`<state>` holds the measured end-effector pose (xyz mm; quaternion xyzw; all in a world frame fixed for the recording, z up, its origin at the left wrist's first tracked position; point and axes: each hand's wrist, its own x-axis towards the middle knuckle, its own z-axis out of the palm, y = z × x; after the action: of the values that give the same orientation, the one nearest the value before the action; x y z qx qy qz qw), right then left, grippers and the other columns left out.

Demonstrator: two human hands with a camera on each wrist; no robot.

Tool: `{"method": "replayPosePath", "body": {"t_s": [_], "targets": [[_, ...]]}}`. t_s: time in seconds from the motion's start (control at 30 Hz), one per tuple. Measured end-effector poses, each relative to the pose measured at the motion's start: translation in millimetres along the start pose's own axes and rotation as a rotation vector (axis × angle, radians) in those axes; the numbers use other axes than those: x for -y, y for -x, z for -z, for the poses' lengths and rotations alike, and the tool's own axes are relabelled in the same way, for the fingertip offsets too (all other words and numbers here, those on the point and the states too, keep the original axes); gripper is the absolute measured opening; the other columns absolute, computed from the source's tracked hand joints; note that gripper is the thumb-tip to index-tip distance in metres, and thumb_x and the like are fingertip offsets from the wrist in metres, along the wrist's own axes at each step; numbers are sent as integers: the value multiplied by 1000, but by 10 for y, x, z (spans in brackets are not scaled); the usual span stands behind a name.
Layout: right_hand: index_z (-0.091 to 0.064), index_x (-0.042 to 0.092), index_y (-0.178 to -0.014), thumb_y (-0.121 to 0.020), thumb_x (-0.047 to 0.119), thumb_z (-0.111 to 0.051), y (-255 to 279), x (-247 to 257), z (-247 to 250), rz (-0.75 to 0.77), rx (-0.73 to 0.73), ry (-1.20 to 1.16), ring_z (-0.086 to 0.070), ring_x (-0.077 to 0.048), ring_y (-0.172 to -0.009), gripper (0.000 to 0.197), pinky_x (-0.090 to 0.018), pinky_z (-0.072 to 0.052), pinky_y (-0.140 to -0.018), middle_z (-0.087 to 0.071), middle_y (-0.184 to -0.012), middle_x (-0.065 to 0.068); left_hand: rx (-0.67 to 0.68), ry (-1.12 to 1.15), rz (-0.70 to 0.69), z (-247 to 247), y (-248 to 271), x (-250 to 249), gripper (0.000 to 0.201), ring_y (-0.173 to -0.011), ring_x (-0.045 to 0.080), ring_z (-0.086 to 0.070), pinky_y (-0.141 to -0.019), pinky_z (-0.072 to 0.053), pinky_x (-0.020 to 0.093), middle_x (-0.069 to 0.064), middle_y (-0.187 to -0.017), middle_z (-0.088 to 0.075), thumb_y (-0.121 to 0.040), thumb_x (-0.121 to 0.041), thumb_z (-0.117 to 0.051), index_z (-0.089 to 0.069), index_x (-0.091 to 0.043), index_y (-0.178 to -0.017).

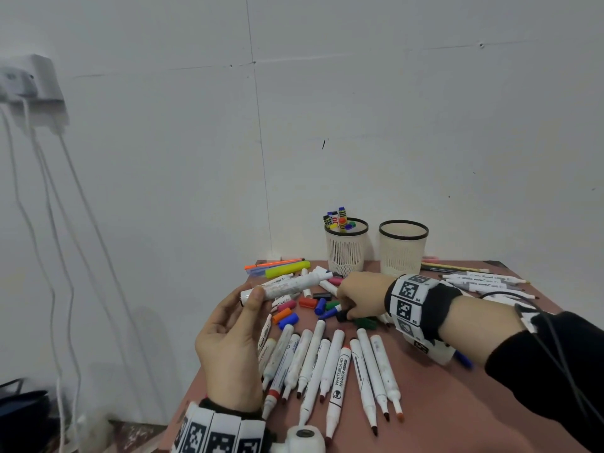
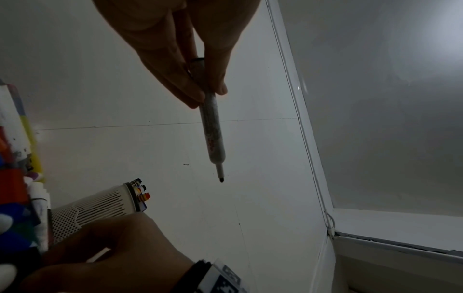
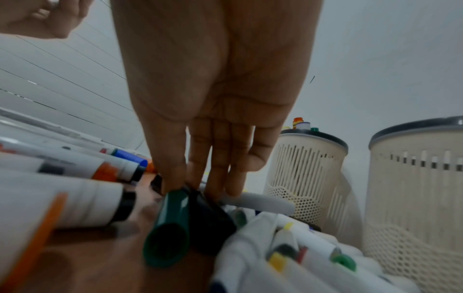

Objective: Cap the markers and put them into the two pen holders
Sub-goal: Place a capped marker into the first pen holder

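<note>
Head view: the left hand (image 1: 228, 341) is raised over the surface's (image 1: 457, 413) left edge, its thumb and fingers pinching the butt end of an uncapped whiteboard marker (image 1: 287, 286) that lies level in the air. The right hand (image 1: 359, 299) reaches among loose caps (image 1: 305, 307) at the middle of the surface, fingertips down on a black cap (image 1: 342, 316). Two pen holders stand at the far edge: the left holder (image 1: 346, 250) has capped markers in it, while the right holder (image 1: 404, 246) shows none.

Left wrist view: fingertips (image 2: 192, 95) pinch the marker (image 2: 213, 134), its dark tip bare.

Right wrist view: the fingers (image 3: 213, 168) are straight and close together, touching the black cap (image 3: 210, 218) beside a green cap (image 3: 170, 228); whether they grip it I cannot tell.
</note>
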<state>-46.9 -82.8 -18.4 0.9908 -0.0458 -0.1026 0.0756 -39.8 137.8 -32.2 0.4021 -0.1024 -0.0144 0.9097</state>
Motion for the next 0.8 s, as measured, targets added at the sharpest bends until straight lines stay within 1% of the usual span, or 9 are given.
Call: {"method": "replayPosePath", "body": {"t_s": [0.1, 0.2, 0.3, 0.4, 0.5, 0.57, 0.67, 0.73, 0.8], "targets": [[-68, 6, -104, -88, 24, -64, -7, -65, 33, -15, -54, -114, -57, -16, -83, 25, -18, -41, -64, -67, -101, -6, -17, 2, -12, 9, -5, -21, 18, -68, 10, -70, -57, -52, 13, 1, -72, -73, -72, -12, -68, -67, -10, -90], [-69, 9, -95, -83, 18, -69, 31, -135, 82, -38, -138, -356, -55, -5, -70, 15, -11, -40, -59, -64, -83, 5, -28, 14, -9, 15, -4, -32, 10, -64, 9, -69, -55, -52, 14, 0, -69, -73, -80, -6, -66, -66, -10, -89], [-69, 18, -100, -82, 16, -70, 113, -189, 127, -31, -200, -544, -51, -5, -66, 18, -17, -43, -63, -57, -74, 8, -35, 18, -7, 16, 11, -41, 11, -62, 8, -69, -53, -51, 13, -2, -68, -72, -80, -6, -65, -65, -8, -91], [-66, 28, -110, -87, 13, -65, 206, -238, 159, 10, -178, -723, -49, -10, -60, 28, -18, -42, -55, -55, -71, 0, -38, 24, 1, 16, 34, -45, 13, -63, 9, -69, -55, -52, 13, -1, -69, -73, -79, -7, -66, -66, -9, -92], [-67, 26, -113, -89, 10, -60, 289, -258, 156, -20, -170, -723, -47, -7, -53, 29, -18, -42, -52, -54, -68, 3, -31, 36, 3, 6, 72, -58, 17, -65, 9, -70, -57, -52, 13, -2, -70, -73, -74, -10, -68, -66, -9, -91], [-67, 27, -113, -89, 13, -61, 330, -246, 122, -30, -132, -554, -50, -6, -61, 28, -19, -44, -60, -58, -77, 5, -30, 47, 3, -2, 96, -68, 24, -67, 9, -70, -59, -53, 13, -2, -71, -73, -68, -14, -69, -66, -9, -91], [-66, 26, -116, -90, 10, -58, 370, -181, 42, -12, -28, -260, -52, -3, -75, 32, -14, -37, -63, -62, -94, 3, -30, 60, -3, -16, 137, -87, 21, -65, 8, -69, -59, -52, 13, -3, -69, -72, -68, -14, -69, -66, -10, -89], [-66, 23, -118, -90, 4, -56, 366, -149, 10, -5, 17, -167, -57, -12, -96, 36, -16, -41, -73, -62, -116, -1, -40, 65, -7, -15, 154, -97, 13, -62, 7, -68, -56, -52, 13, -4, -66, -72, -76, -9, -68, -66, -9, -88], [-66, 20, -119, -90, 0, -54, 329, -128, 8, -3, 39, -137, -56, -18, -110, 38, -21, -44, -83, -60, -124, -2, -56, 73, -6, -13, 157, -110, 8, -61, 7, -68, -54, -51, 13, -4, -65, -71, -80, -6, -66, -65, -8, -88]]}}
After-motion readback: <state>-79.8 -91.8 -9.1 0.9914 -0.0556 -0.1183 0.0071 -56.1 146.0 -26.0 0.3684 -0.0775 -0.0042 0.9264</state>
